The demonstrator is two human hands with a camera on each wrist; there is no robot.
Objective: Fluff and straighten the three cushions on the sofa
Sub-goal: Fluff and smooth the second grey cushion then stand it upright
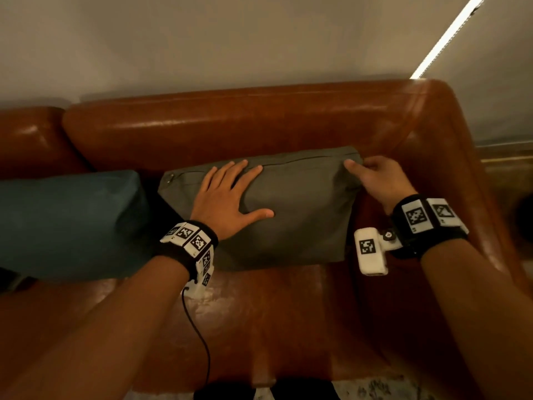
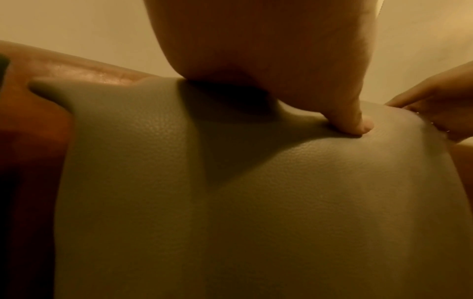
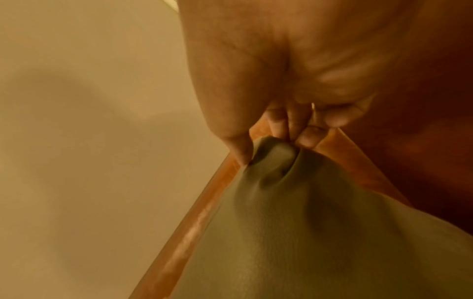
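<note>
A grey-green cushion [image 1: 300, 209] leans against the backrest of the brown leather sofa [image 1: 259, 131], near its right arm. My left hand [image 1: 227, 194] lies flat on the cushion's face with fingers spread and pressing; in the left wrist view its thumb [image 2: 355, 123] dents the cushion [image 2: 230, 202]. My right hand [image 1: 375, 177] pinches the cushion's top right corner; the right wrist view shows thumb and fingers [image 3: 279, 125] bunching that corner of the cushion [image 3: 276, 157]. A blue cushion [image 1: 66, 220] sits to the left. A third cushion is not in view.
The sofa's right arm [image 1: 450, 157] rises just beyond my right hand. A pale wall [image 1: 230, 44] stands behind the backrest. The seat [image 1: 274, 313] in front of the cushion is bare leather. A cable [image 1: 199, 333] hangs from my left wristband.
</note>
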